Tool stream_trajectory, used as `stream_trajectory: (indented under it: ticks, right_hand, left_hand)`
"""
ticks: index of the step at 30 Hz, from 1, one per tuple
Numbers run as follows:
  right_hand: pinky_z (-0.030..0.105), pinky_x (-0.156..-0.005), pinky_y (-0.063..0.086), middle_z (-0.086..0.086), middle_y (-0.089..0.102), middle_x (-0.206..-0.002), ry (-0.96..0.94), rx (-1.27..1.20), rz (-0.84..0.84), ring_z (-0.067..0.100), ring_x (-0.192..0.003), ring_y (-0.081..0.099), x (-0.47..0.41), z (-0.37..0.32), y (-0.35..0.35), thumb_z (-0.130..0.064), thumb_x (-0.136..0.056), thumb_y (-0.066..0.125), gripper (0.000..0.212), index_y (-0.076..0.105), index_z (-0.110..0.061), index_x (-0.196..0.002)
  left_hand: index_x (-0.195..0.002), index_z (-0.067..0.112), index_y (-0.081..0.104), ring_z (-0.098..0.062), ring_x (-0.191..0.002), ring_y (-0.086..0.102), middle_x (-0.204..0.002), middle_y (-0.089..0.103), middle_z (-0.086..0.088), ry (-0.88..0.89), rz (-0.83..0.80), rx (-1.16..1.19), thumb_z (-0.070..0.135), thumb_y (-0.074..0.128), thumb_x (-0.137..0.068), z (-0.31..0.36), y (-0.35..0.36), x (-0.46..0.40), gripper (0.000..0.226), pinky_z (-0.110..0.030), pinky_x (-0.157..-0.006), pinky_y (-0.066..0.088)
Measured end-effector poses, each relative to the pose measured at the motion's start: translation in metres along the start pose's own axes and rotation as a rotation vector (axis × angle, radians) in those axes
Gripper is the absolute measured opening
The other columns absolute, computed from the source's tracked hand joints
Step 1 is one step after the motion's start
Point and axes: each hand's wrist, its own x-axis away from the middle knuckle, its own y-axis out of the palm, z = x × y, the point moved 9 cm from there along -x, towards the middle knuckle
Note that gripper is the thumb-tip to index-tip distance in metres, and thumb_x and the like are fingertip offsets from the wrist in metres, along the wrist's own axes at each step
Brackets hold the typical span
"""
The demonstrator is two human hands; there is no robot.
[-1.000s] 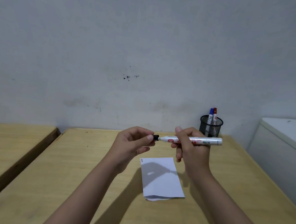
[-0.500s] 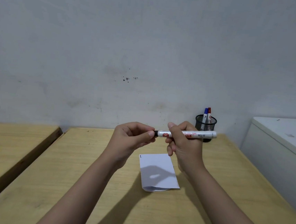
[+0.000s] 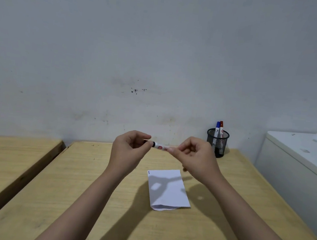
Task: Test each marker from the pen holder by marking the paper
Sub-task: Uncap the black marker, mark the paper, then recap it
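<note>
I see my left hand [image 3: 129, 152] and right hand [image 3: 194, 158] both pinching the marker [image 3: 159, 146] mid-frame, above the paper [image 3: 168, 190] on the bench [image 3: 88, 200].

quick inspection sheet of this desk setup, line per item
surface: wooden table, bare apart from the job's things; a second wooden table sits to its left across a gap
job's things: white paper flat on the table with one short dark mark near its far left corner; black mesh pen holder at the far right, holding a blue-capped marker and a red-capped marker; a white marker held level above the paper
clutter: nothing seen
hands: left hand pinches the marker's dark end, right hand grips its barrel
cables: nothing seen
surroundings: scuffed pale wall; white cabinet to the right
</note>
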Motion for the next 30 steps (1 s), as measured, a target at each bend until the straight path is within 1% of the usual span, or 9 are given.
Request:
stream_trajectory:
  ticks: [5, 8, 11, 13, 16, 19, 22, 25, 30]
  right_hand:
    - [0.007, -0.067, 0.041, -0.010, 0.070, -0.085, -0.275, 0.305, -0.063, 0.003, -0.078, 0.062, -0.009, -0.013, 0.010, -0.032, -0.069, 0.081, 0.028, 0.068, -0.022, -0.092]
    - [0.007, -0.069, 0.042, -0.008, 0.072, -0.082, -0.358, 0.267, -0.081, 0.005, -0.076, 0.066, -0.011, -0.012, 0.012, -0.021, -0.074, 0.077, 0.027, 0.067, -0.021, -0.100]
    - [0.015, -0.068, 0.049, -0.006, 0.070, -0.079, -0.387, 0.274, -0.017, 0.008, -0.069, 0.066, -0.017, -0.009, -0.004, -0.017, -0.077, 0.073, 0.042, 0.059, -0.030, -0.115]
    - [0.018, -0.066, 0.052, -0.004, 0.067, -0.076, -0.377, 0.266, 0.067, 0.009, -0.062, 0.063, -0.028, -0.005, -0.027, -0.014, -0.078, 0.071, 0.053, 0.054, -0.036, -0.122]
    - [0.015, -0.061, 0.050, -0.004, 0.063, -0.070, -0.358, 0.283, 0.250, 0.008, -0.053, 0.056, -0.052, 0.002, -0.079, -0.008, -0.077, 0.070, 0.050, 0.056, -0.032, -0.120]
    - [0.015, -0.061, 0.051, 0.001, 0.065, -0.068, -0.315, 0.308, 0.434, 0.009, -0.052, 0.059, -0.082, 0.011, -0.136, -0.007, -0.076, 0.070, 0.046, 0.055, -0.029, -0.114]
    - [0.013, -0.059, 0.049, -0.002, 0.064, -0.067, -0.306, 0.355, 0.551, 0.005, -0.054, 0.061, -0.113, 0.021, -0.178, -0.007, -0.076, 0.069, 0.044, 0.052, -0.026, -0.112]
    - [0.023, -0.059, 0.053, 0.004, 0.064, -0.077, -0.278, 0.432, 0.542, 0.010, -0.055, 0.064, -0.144, 0.043, -0.190, -0.007, -0.079, 0.068, 0.040, 0.050, -0.022, -0.111]
    - [0.031, -0.058, 0.053, 0.010, 0.062, -0.081, -0.199, 0.575, 0.395, 0.020, -0.061, 0.065, -0.185, 0.103, -0.175, -0.008, -0.079, 0.066, 0.038, 0.048, -0.023, -0.109]
  left_hand:
    - [-0.078, 0.016, 0.071, -0.020, -0.068, 0.065, -0.076, 0.072, -0.018, 0.004, -0.042, -0.010, 0.013, 0.074, -0.073, 0.004, 0.015, -0.007, 0.007, -0.032, -0.068, 0.052]
    - [-0.083, 0.019, 0.071, -0.020, -0.070, 0.067, -0.077, 0.072, -0.015, 0.023, -0.068, 0.001, 0.017, 0.074, -0.074, 0.007, 0.026, -0.012, 0.010, -0.030, -0.070, 0.053]
    - [-0.098, 0.022, 0.069, -0.008, -0.072, 0.067, -0.083, 0.073, -0.006, 0.030, -0.083, 0.027, 0.026, 0.074, -0.075, 0.006, 0.039, -0.017, 0.024, -0.016, -0.064, 0.050]
    - [-0.103, 0.022, 0.067, -0.003, -0.078, 0.067, -0.092, 0.072, 0.001, 0.029, -0.085, 0.015, 0.030, 0.073, -0.076, 0.001, 0.051, -0.025, 0.029, -0.014, -0.065, 0.049]
    - [-0.105, 0.022, 0.066, -0.004, -0.089, 0.066, -0.104, 0.069, 0.004, 0.022, -0.127, -0.043, 0.034, 0.070, -0.078, -0.013, 0.081, -0.040, 0.030, -0.016, -0.070, 0.049]
    - [-0.108, 0.020, 0.064, -0.008, -0.095, 0.063, -0.112, 0.065, 0.004, 0.057, -0.179, -0.127, 0.036, 0.069, -0.078, -0.025, 0.126, -0.058, 0.034, -0.013, -0.071, 0.044]
    - [-0.114, 0.018, 0.060, -0.011, -0.102, 0.058, -0.119, 0.060, 0.000, 0.091, -0.247, -0.211, 0.038, 0.067, -0.079, -0.036, 0.180, -0.077, 0.041, -0.021, -0.081, 0.044]
    - [-0.121, 0.015, 0.055, -0.017, -0.112, 0.054, -0.124, 0.056, -0.004, 0.113, -0.310, -0.289, 0.039, 0.064, -0.080, -0.051, 0.231, -0.094, 0.048, -0.028, -0.092, 0.044]
    - [-0.123, 0.015, 0.053, -0.020, -0.114, 0.051, -0.123, 0.055, -0.005, 0.145, -0.361, -0.364, 0.043, 0.061, -0.081, -0.079, 0.291, -0.115, 0.051, -0.026, -0.090, 0.041]
